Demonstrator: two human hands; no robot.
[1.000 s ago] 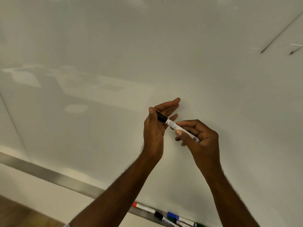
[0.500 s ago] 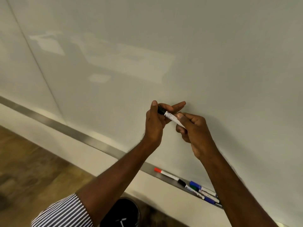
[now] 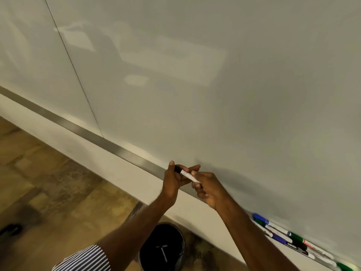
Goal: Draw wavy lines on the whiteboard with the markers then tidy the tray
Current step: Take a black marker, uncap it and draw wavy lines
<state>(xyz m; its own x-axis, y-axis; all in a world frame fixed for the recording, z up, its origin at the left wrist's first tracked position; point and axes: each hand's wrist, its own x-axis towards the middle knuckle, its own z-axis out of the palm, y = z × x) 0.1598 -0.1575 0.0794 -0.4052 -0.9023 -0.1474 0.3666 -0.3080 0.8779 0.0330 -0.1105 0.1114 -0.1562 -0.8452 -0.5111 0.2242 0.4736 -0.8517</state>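
Observation:
I hold a black-capped marker [image 3: 187,174] with a white barrel in front of the blank whiteboard [image 3: 214,85]. My left hand [image 3: 172,181] pinches the black cap end between thumb and fingers. My right hand [image 3: 208,187] grips the white barrel end. The marker lies tilted between the two hands, close to the board's lower edge. The metal tray [image 3: 109,142] runs along the bottom of the board. Several markers [image 3: 283,234] with blue, green, black and red caps lie on the tray at lower right.
A black round bin [image 3: 162,249] stands on the wooden floor [image 3: 48,182] below my arms. A thin vertical seam [image 3: 74,69] splits the board at left. A dark object [image 3: 10,228] lies on the floor at far left.
The view has tilted down and left, so my hands now sit lower in the frame near the tray. Both hands keep their hold on the marker.

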